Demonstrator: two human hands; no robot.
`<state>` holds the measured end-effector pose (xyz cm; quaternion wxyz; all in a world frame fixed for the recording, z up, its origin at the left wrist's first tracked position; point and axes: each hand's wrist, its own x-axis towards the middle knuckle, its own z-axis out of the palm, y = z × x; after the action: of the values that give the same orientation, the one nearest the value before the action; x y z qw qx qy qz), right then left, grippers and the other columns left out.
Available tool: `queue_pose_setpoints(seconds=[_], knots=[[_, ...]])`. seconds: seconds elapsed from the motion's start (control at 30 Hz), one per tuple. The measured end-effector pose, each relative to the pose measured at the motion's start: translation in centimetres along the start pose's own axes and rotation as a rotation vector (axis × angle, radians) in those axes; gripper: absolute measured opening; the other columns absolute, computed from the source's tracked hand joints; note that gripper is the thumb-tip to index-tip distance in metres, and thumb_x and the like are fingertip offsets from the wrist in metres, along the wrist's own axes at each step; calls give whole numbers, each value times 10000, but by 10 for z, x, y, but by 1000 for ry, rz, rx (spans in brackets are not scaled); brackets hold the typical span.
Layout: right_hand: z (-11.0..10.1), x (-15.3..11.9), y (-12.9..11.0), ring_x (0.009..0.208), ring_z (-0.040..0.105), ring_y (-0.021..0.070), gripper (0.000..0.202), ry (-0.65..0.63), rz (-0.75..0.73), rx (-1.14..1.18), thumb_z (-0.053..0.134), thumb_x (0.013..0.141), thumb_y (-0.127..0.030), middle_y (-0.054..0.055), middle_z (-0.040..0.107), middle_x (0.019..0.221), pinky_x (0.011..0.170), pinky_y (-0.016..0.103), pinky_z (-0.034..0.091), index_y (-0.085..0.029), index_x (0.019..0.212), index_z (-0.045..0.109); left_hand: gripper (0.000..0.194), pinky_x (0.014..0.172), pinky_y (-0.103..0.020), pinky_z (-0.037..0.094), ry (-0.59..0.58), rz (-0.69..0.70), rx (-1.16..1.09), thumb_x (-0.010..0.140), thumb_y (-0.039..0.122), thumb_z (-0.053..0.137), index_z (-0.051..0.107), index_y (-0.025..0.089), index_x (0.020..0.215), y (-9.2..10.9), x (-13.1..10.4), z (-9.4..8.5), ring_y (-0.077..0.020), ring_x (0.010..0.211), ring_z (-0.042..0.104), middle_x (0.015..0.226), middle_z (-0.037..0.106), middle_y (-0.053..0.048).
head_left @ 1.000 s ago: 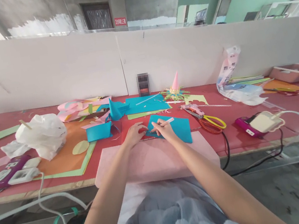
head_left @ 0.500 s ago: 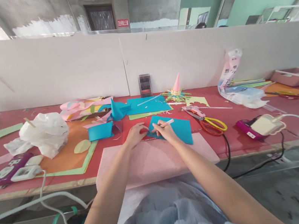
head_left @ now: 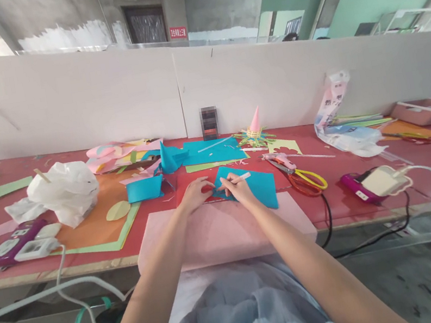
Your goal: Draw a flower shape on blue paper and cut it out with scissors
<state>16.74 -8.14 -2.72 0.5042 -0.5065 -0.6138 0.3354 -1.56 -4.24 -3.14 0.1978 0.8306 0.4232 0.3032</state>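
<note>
A sheet of blue paper (head_left: 261,184) lies at a slant, partly over a red sheet (head_left: 186,183). My right hand (head_left: 236,186) is closed round a slim white pen (head_left: 245,176), its tip pointing down to the left near the blue paper's left corner. At that same corner my left hand (head_left: 196,193) is bent, with thumb and forefinger closing on the paper's edge. The fingertips of both hands almost meet, and they hide the exact spot where the pen tip rests. Under my wrists is a pale pink padded block (head_left: 223,232).
Scissors (head_left: 305,179) and a pink glue gun (head_left: 281,160) lie to the right. Behind are a blue paper cone (head_left: 169,158) and a pink cone with fringe (head_left: 255,127). Power strips (head_left: 18,244) and a crumpled white bag (head_left: 65,189) sit left. A white partition (head_left: 105,97) stands behind.
Both hands stay in almost the same place, with the pen at the same corner of the blue paper. The view has shifted very slightly.
</note>
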Motion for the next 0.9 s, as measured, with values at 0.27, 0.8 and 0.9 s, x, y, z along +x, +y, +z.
queue_pose_setpoints(seconds=[0.27,0.8,0.9], knots=[[-1,0,-2,589,643,167,341,-8,-11,-15,506,814,-457,-45,533,439,618,253,445,-232,577,412,211,1039,-357,371,-11,7,10,762,206,589,697,245,939,1,0,-1,-208,1195,510,1264,579,-40],[-1,1,4,602,658,174,293,-13,2,-14,507,792,-369,-56,483,384,566,230,423,-232,560,393,221,1041,-358,366,-15,9,4,755,191,592,696,240,944,0,0,-1,-207,1204,503,1271,575,-47],[-1,1,3,574,649,170,303,3,4,-22,508,788,-372,-55,475,377,532,226,406,-232,549,387,221,1042,-358,367,-12,9,3,753,193,597,695,245,943,0,0,-1,-205,1204,503,1269,577,-41]])
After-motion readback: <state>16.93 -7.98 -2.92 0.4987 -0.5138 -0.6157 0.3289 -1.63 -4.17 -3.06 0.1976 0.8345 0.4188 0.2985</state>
